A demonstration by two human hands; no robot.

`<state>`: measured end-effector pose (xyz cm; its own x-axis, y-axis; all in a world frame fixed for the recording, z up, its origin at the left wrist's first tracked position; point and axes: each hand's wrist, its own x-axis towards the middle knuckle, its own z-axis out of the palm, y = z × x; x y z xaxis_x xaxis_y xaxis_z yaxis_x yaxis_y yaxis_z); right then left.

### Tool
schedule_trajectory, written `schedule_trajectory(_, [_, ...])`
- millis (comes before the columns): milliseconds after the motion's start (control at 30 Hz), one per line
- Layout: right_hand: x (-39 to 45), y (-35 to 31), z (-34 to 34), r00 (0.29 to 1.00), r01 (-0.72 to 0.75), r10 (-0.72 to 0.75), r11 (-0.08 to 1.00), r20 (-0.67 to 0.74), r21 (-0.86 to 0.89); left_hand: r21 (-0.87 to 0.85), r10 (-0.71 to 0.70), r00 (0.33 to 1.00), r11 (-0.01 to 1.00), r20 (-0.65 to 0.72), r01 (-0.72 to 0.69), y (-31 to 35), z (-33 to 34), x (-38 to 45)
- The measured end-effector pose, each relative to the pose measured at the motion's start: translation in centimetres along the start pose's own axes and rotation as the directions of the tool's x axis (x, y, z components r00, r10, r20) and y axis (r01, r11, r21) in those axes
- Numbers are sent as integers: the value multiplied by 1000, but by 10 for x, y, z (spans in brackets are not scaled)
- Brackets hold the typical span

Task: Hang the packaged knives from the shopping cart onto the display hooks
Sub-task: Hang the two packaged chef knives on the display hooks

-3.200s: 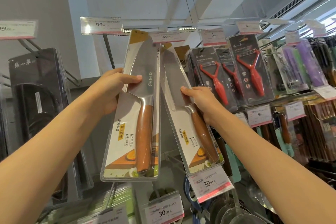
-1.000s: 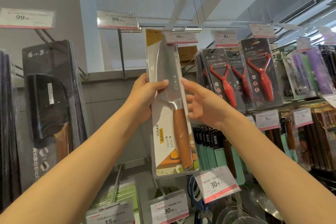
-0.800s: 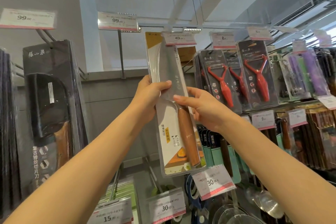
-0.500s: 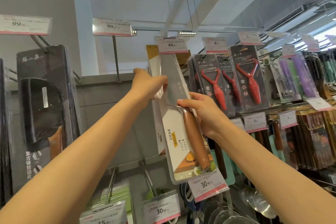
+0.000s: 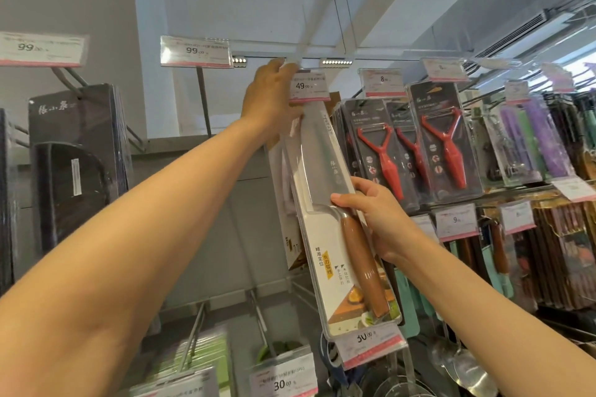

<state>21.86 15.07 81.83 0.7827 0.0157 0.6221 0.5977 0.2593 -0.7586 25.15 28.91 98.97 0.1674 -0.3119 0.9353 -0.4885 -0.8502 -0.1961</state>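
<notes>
A packaged knife (image 5: 325,203) with a steel blade and a brown wooden handle hangs tilted in front of the display, its top under the 49.00 price tag (image 5: 308,87). My right hand (image 5: 371,216) grips the package at its middle, thumb across the front near the blade's base. My left hand (image 5: 271,97) is raised to the top of the package beside the price tag, fingers curled at the tag and hook. The hook itself is hidden behind the hand and tag. Another white package (image 5: 283,203) hangs just behind the knife.
Black boxed knives (image 5: 77,164) hang at the left under 99.00 tags. Red peelers (image 5: 448,145) in dark packs hang at the right, with purple tools beyond. Lower hooks carry 30.00 tags (image 5: 283,380), green packs and metal ladles (image 5: 464,371).
My left hand has let go of the package's middle and risen to the hook by the 49.00 tag. My right hand now holds the package alone, its lower end swung right.
</notes>
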Motion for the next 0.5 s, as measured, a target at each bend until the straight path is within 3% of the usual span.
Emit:
schedule_trajectory(267, [1,8,-11,1000,25,-25,1000,-10,5,218,182,981,957,66,-192,-11,-3,13])
schedule_trajectory(500, [5,10,-11,999,34,-34,999,-3,17,49,142,989,988,35,-143,-16,-9,23])
